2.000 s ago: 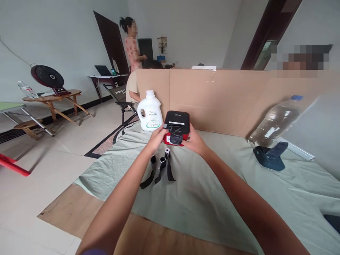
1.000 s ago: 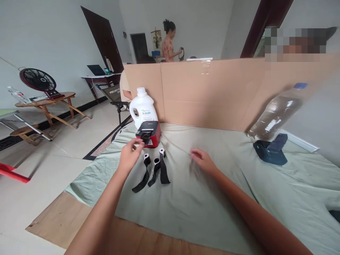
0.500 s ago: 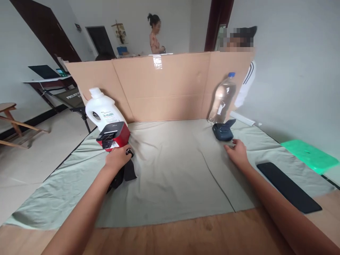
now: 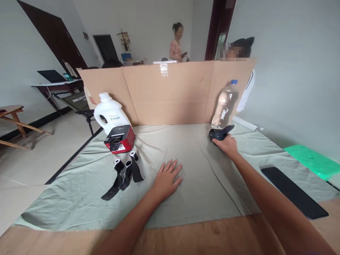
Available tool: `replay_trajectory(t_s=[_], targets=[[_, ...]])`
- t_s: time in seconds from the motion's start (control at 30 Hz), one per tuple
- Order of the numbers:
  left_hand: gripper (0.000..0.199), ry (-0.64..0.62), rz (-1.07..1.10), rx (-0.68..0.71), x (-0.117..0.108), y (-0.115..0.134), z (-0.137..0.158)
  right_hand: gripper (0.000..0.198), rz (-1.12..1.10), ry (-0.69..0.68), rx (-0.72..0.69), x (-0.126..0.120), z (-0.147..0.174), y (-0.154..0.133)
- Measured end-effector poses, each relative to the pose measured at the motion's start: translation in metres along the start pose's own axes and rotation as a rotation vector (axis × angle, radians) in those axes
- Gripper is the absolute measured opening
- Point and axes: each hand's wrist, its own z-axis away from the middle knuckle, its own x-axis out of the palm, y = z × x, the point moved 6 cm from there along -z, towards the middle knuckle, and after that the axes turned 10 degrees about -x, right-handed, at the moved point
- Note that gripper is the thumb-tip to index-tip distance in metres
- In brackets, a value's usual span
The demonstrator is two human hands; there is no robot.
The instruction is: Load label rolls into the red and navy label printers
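Note:
My left hand (image 4: 168,179) lies over the middle of the green-grey cloth (image 4: 183,207), fingers spread, holding nothing. At the far right, my right hand (image 4: 227,144) has its fingers around the near side of a small dark device with a raised lid (image 4: 218,134), perhaps a portable printer; part of it is covered by the hand. Left of my left hand lie several small black rolls (image 4: 128,173) with loose tails of strip. Behind them sits a red and black printer-like box (image 4: 122,139) with a black strip hanging from its front.
A white detergent jug (image 4: 111,113) stands behind the red box. A clear bottle with a blue cap (image 4: 225,106) stands behind the dark device. A cardboard panel (image 4: 170,95) closes the back. At right are a black flat slab (image 4: 293,192) and a green stool (image 4: 313,161). Two people are beyond the panel.
My left hand has left the black rolls and moved right to the cloth's middle, fingers spreading. My right hand has reached forward and taken hold of the dark device. The view has shifted slightly.

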Motion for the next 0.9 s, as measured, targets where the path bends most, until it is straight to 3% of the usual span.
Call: replay_trajectory(t_s=[0.2, 0.37, 0.6, 0.9], targets=[[0.066, -0.027, 0.114, -0.052, 0.005, -0.012, 0.004, 0.076, -0.108, -0.013, -0.257, 0.029, 0.095, -0.108], [0.068, 0.039, 0.140, -0.181, 0.003, -0.022, 0.010, 0.080, -0.127, 0.006, -0.228, 0.059, 0.152, -0.165], [0.059, 0.085, 0.170, -0.243, 0.001, -0.028, 0.011, 0.090, -0.102, 0.044, -0.229, 0.069, 0.183, -0.185], [0.062, 0.075, 0.156, -0.275, 0.001, -0.036, 0.008, 0.111, 0.055, -0.021, -0.326, 0.067, 0.192, -0.180]])
